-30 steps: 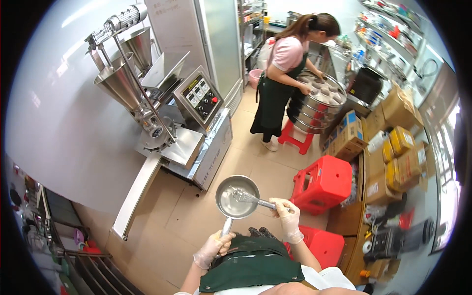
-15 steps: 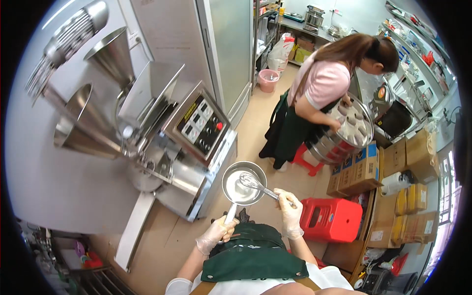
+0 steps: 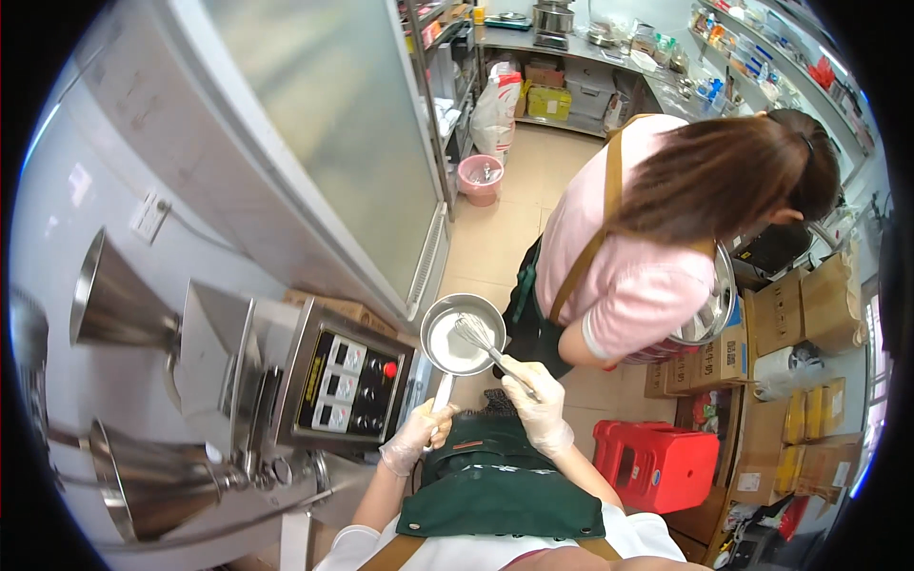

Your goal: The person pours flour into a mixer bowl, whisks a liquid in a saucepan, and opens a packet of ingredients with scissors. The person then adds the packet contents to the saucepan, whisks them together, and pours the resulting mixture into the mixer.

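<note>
My gloved left hand is wrapped round the pale handle of a small metal saucepan, held out in front of me. White liquid covers the bottom of the pan. In my gloved right hand is a wire whisk, gripped by its handle, its wire head inside the pan over the liquid. Whether the wires touch the pan's bottom I cannot tell.
Close ahead on the right a co-worker in a pink shirt bends over a round metal steamer. To my left stands a machine with a control panel and metal funnels. A red stool and cardboard boxes are at right; a pink bucket stands farther ahead.
My view has moved forward past the machine, nearer the shelves and the co-worker. The pan and whisk came along in my hands. The co-worker now hides most of the steamer.
</note>
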Tool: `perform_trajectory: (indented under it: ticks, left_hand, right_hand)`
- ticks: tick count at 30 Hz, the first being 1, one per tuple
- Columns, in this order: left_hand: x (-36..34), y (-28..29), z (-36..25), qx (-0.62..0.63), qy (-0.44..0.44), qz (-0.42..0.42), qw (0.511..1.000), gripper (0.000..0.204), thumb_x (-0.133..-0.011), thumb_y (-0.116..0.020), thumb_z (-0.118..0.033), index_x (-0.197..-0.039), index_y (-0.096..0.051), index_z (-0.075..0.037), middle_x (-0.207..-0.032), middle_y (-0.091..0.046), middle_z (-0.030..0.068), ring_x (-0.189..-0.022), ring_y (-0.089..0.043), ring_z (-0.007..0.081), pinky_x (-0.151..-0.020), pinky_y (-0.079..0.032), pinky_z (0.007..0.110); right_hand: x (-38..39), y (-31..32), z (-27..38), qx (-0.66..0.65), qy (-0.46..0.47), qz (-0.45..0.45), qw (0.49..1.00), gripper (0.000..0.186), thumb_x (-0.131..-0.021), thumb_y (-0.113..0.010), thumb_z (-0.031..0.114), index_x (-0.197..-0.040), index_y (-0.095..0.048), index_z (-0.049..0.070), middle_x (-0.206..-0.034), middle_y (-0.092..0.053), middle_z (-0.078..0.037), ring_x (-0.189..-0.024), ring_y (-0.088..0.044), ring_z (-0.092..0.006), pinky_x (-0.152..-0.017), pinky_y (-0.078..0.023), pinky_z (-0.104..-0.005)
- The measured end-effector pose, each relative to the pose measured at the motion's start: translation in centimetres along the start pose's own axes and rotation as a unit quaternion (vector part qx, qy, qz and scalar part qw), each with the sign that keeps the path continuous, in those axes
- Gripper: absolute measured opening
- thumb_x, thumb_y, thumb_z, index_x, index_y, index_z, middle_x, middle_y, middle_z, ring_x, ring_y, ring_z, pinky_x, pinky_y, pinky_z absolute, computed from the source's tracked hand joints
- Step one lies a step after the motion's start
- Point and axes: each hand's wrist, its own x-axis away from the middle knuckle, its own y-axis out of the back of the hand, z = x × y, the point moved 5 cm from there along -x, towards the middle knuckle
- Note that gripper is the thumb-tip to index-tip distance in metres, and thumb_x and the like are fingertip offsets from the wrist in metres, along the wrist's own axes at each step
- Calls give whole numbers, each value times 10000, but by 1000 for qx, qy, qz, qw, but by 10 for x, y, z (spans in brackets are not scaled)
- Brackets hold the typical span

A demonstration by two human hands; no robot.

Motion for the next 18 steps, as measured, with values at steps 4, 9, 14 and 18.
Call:
perform_trajectory:
  ticks: [4,9,14,18]
  left_hand:
    - [-51,-9,-71,-20,1,-8,1000,168,-990,-563,-180,-1038,-550,-19,-592,-411,-44,-439,-361,45,-401,-310,223]
    - [-129,-5,-143,-76,10,-8,997,153,-975,-547,-175,-1024,-547,-30,-627,-426,-59,-466,-364,31,-412,-286,203]
    - [-221,2,-203,-85,48,28,995,142,-967,-567,-191,-977,-542,-52,-621,-429,-58,-457,-357,34,-410,-285,206]
    - [-297,16,-248,-101,117,46,987,172,-970,-583,-213,-1029,-588,-51,-608,-423,-73,-447,-353,25,-406,-294,196]
  right_hand:
    - [-67,-17,-13,129,106,-20,986,379,-790,-752,76,-1163,-688,97,-877,-634,-116,-693,-631,-254,-612,-516,-342]
    - [-127,-30,-49,127,85,-74,986,353,-779,-751,75,-1128,-700,83,-875,-634,-125,-743,-645,-283,-652,-534,-363]
    - [-196,-43,-76,108,33,-139,984,354,-773,-754,46,-1122,-701,63,-899,-651,-121,-778,-656,-273,-681,-540,-350]
    - [-268,-47,-114,100,-59,-205,972,313,-814,-719,-5,-1123,-698,47,-970,-664,-129,-807,-662,-240,-713,-536,-320]
